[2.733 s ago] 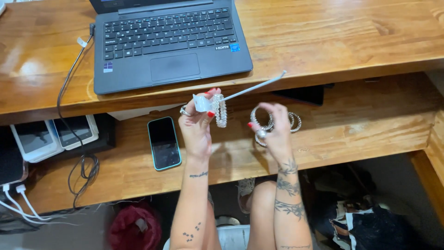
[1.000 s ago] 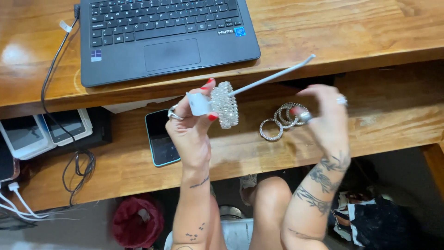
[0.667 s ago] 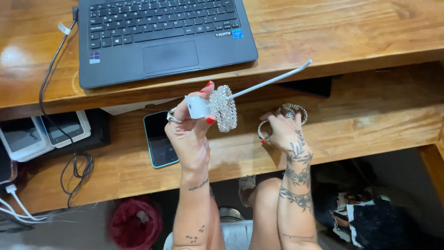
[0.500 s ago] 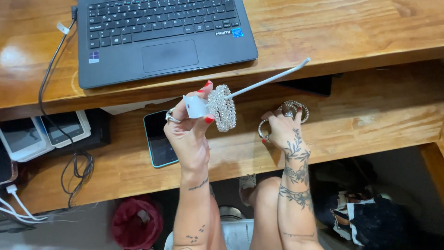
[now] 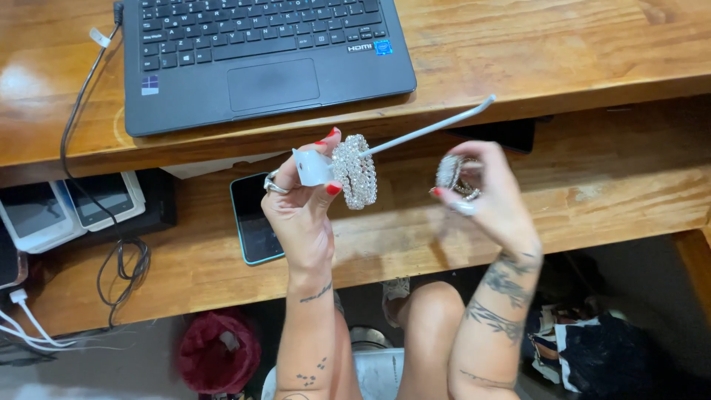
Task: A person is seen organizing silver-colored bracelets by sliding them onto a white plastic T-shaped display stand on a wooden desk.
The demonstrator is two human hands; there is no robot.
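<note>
Two-level wooden counter (image 5: 592,67), laptop (image 5: 259,59) above, phone (image 5: 255,222) on the lower shelf. Left hand (image 5: 300,211) pinches a white display rod (image 5: 422,131) carrying stacked rhinestone bracelets (image 5: 354,170). Right hand (image 5: 485,196), which half a second ago was lower by the shelf, now grips further bracelets (image 5: 453,174) raised beside the rod's free end.

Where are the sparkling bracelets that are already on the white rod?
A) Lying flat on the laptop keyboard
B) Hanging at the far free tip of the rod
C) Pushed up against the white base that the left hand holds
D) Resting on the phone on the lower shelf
C: the stack of sparkling bracelets sits on the white rod right beside its white base, held by the left hand; the rod's far tip is bare.
</note>
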